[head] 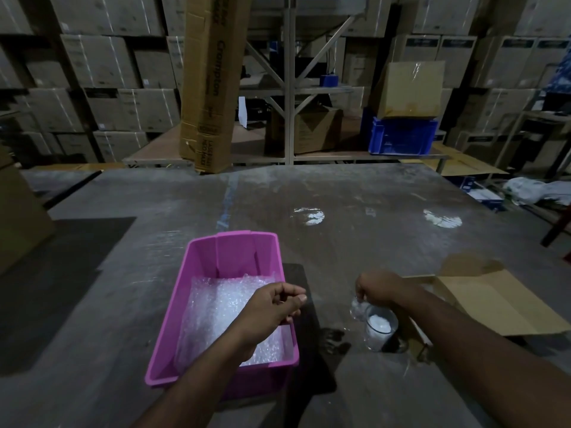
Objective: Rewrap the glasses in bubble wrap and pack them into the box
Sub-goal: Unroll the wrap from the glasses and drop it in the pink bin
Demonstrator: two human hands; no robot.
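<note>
**Hands over the bin and the glass**

Big stacks of brown boxes [102, 61] fill the dim room behind a wide grey bench [355, 193]. One tall brown box [210, 84] leans up at the far edge of the bench.

Just under the left hand [272, 307] sits a pink bin [173, 344]. Bubble wrap [216, 307] lies inside it and covers the bottom. The left hand hangs over the right side of the bin. Its fingers are curled in loosely, and the thumb rests near the fingertips. I cannot see anything in it.

Between the two hands the bench is bare and dark with shadow.

The right hand [377, 291] reaches down with its fingers bent. It pinches a bit of clear stuff [357, 307] that hangs just below its fingertips. I cannot tell if that is wrap or part of a glass. Right below this hand, close to the wrist, stands a clear glass [378, 330]. It is upright on the bench and looks white inside.

To the right of the right arm lies a flat brown piece of cardboard [494, 307]. Far past the hands, two shiny clear patches [309, 216] sit on the bench, well apart from each other.
</note>
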